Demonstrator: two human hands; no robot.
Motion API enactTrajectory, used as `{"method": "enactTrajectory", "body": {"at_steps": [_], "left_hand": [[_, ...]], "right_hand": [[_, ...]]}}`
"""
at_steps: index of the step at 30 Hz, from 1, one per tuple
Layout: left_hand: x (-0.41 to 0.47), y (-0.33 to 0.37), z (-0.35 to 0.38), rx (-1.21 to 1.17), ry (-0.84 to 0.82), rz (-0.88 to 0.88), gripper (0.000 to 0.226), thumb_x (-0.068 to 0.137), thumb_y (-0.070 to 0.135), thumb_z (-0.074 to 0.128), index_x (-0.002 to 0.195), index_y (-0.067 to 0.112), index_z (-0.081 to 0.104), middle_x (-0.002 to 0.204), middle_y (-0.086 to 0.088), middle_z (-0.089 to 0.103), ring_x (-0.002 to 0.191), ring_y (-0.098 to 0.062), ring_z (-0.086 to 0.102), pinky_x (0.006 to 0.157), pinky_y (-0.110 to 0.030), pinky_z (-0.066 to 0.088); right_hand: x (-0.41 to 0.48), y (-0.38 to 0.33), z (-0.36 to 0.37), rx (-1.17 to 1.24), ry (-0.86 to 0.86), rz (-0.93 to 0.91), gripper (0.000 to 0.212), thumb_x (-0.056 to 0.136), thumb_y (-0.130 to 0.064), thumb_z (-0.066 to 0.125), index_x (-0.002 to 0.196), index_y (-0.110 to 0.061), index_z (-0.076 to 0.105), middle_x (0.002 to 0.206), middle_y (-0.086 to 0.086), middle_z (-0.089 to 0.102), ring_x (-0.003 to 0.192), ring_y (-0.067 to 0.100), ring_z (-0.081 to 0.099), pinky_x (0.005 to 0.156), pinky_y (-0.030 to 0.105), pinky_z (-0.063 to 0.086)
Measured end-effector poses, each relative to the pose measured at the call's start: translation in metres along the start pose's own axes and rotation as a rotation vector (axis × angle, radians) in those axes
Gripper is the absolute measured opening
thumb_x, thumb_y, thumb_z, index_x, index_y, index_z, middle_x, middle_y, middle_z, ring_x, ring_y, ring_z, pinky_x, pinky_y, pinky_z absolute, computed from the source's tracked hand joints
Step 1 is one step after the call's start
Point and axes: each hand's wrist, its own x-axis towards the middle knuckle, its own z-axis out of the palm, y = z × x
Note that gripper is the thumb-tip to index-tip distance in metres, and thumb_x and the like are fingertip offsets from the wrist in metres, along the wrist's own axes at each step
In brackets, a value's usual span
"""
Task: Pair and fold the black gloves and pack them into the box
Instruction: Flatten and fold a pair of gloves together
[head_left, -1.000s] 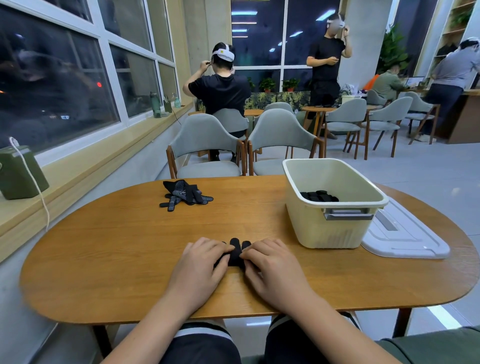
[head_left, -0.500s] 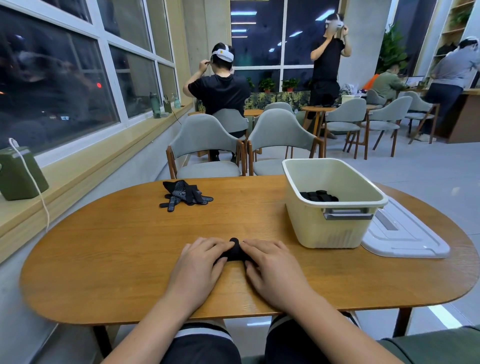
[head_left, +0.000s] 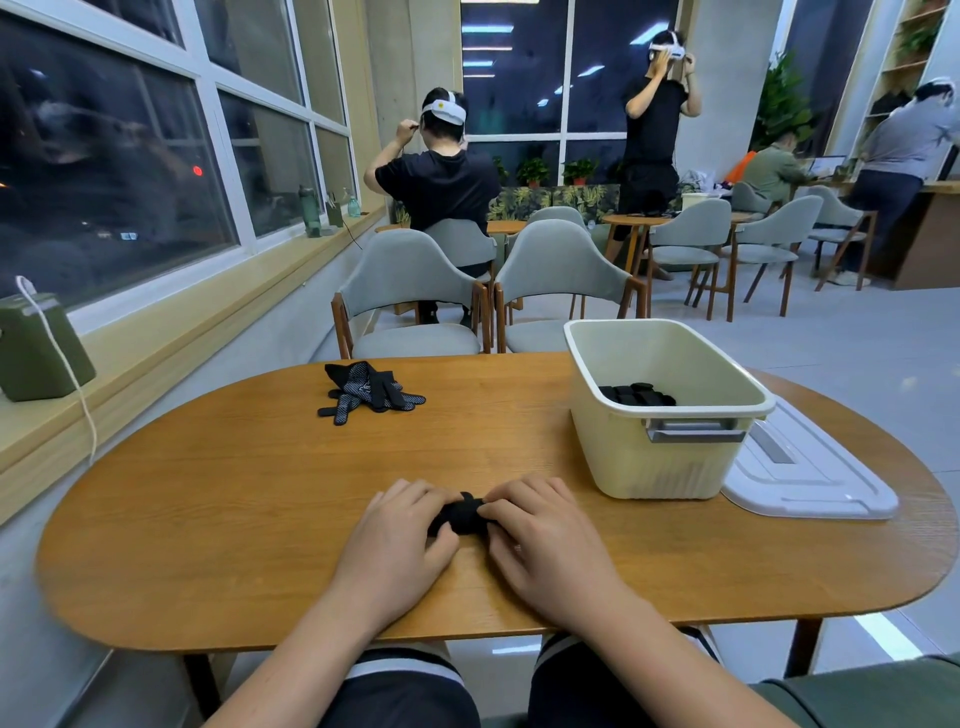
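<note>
A rolled-up pair of black gloves lies on the wooden table near its front edge. My left hand grips the bundle from the left and my right hand grips it from the right, fingers curled over it. Most of the bundle is hidden under my fingers. A loose heap of black gloves with dotted palms lies at the table's far left. A cream plastic box stands at the right, with folded black gloves on its bottom.
The box's white lid lies flat on the table right of the box. Two grey chairs stand behind the table. A green device with a white cord sits on the window ledge at left. People stand and sit further back.
The glove fingertips that stuck out beyond my hands have been rolled in. The bundle is now shorter and thicker between my hands. Both hands stay in place.
</note>
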Motion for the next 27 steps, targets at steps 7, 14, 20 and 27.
{"method": "enactTrajectory", "body": {"at_steps": [7,14,20,27], "left_hand": [[-0.0022,0.0025,-0.0034,0.004,0.082,0.025,0.033,0.101,0.033,0.062,0.133,0.033,0.07,0.124,0.024,0.063,0.119,-0.002,0.052,0.097,-0.032,0.047],[-0.0027,0.0013,-0.004,0.034,0.132,0.069,0.034,0.096,0.032,0.071,0.13,0.033,0.071,0.124,0.023,0.063,0.119,-0.004,0.053,0.092,-0.033,0.048],[-0.0018,-0.0008,-0.0024,0.043,0.15,0.052,0.041,0.093,0.027,0.079,0.133,0.032,0.072,0.127,0.022,0.065,0.121,-0.004,0.054,0.094,-0.033,0.049],[0.0025,-0.0027,0.0023,0.068,0.145,0.034,0.039,0.099,0.028,0.074,0.137,0.03,0.071,0.128,0.019,0.069,0.12,-0.007,0.056,0.093,-0.029,0.044]], "right_hand": [[0.0009,0.0011,0.0012,-0.019,-0.08,0.085,0.033,0.099,-0.032,0.057,0.127,-0.027,0.073,0.123,-0.013,0.071,0.114,0.013,0.062,0.097,0.033,0.048],[0.0028,0.0009,0.0014,-0.018,-0.154,0.142,0.048,0.1,-0.037,0.055,0.146,-0.029,0.063,0.146,-0.013,0.065,0.132,0.012,0.059,0.111,0.033,0.043],[0.0048,0.0018,0.0032,0.007,-0.209,0.155,0.059,0.105,-0.04,0.05,0.162,-0.028,0.046,0.167,-0.008,0.046,0.152,0.012,0.044,0.124,0.035,0.031],[0.0042,0.0027,0.0041,0.055,-0.138,0.187,0.059,0.101,-0.03,0.06,0.158,-0.023,0.05,0.163,-0.004,0.049,0.145,0.018,0.048,0.121,0.033,0.037]]}}
